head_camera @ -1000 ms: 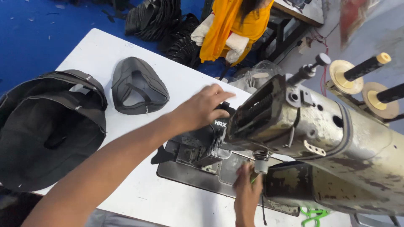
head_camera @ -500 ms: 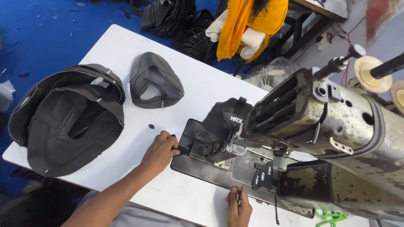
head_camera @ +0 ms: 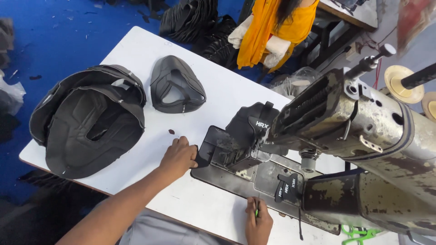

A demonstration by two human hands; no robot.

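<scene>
My left hand [head_camera: 178,156] pinches the black fabric piece [head_camera: 210,149] at the edge of the sewing machine [head_camera: 359,136] bed; my right hand [head_camera: 259,222] grips a small green tool [head_camera: 256,211]. I should keep the fabric flat against the white bench [head_camera: 136,54].

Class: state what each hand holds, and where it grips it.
Right hand pinches a small green tool by its lower end. Left hand grips a black fabric piece at its edge.
</scene>
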